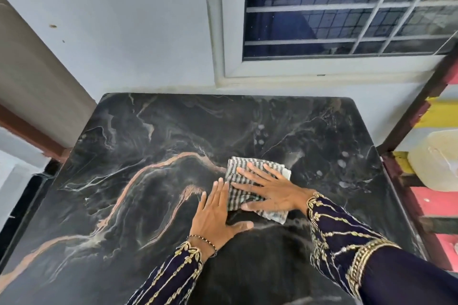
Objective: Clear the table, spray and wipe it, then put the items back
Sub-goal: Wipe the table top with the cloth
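Observation:
A black marble-patterned table (148, 156) with orange and white veins fills the lower view. A folded grey-and-white striped cloth (241, 168) lies flat on it, right of centre. My right hand (272, 190) presses flat on the cloth with fingers spread. Beside it, my left hand (215, 215) lies flat on the table, fingertips touching the cloth's left edge. Small wet droplets (343, 163) dot the surface to the right of the cloth.
The table stands against a pale wall under a barred window (347, 12). At the right edge is a red and yellow shelf frame (433, 111) holding a cream plastic container (436, 158). A brown and red ledge (32, 131) runs at the left.

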The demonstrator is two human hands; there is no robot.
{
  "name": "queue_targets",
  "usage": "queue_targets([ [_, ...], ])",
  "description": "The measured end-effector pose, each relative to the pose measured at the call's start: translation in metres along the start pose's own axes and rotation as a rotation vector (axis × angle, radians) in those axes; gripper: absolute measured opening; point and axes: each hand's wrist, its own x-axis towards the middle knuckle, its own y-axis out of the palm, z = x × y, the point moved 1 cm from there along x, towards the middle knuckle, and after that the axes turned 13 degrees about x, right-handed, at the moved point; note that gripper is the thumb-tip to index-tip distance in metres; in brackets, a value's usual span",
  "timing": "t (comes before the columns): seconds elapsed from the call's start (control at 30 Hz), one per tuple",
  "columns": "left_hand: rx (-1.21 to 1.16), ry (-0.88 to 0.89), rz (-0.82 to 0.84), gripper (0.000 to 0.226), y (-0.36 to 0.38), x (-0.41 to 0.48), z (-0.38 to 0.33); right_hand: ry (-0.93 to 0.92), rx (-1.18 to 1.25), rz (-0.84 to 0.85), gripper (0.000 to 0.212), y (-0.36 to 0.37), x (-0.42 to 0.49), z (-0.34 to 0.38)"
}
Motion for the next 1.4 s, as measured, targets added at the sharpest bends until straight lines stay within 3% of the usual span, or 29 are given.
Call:
queue_targets([
  [0.23,0.235,-0.174,0.204,0.154,-0.052,0.106,0.006,0.014,-0.017,-0.009,0.069,-0.083,0.07,-0.063],
  [0.37,0.255,-0.271,0.392,0.161,-0.056,0.135,0.005,0.022,-0.032,-0.044,0.069,-0.121,0.11,-0.1],
  [0.5,0.253,-0.296,0.453,0.163,-0.051,0.144,0.005,0.017,-0.025,-0.085,0.072,-0.154,0.143,-0.125],
  [0.67,0.261,-0.319,0.493,0.166,-0.047,0.148,0.005,0.025,-0.035,-0.129,0.086,-0.174,0.161,-0.138],
  [0.9,0.222,-0.332,0.494,0.165,-0.053,0.145,0.003,0.019,-0.057,-0.156,0.072,-0.163,0.136,-0.158],
  [1.07,0.242,-0.326,0.483,0.165,-0.054,0.145,0.001,0.124,-0.075,-0.184,0.076,-0.165,0.1,-0.189],
  [1.23,0.25,-0.317,0.484,0.163,-0.058,0.144,-0.001,0.197,-0.003,-0.235,0.069,-0.142,0.094,-0.172],
  [1.4,0.237,-0.342,0.434,0.162,-0.06,0.138,-0.002,0.15,-0.006,-0.25,0.07,-0.103,0.062,-0.135],
])
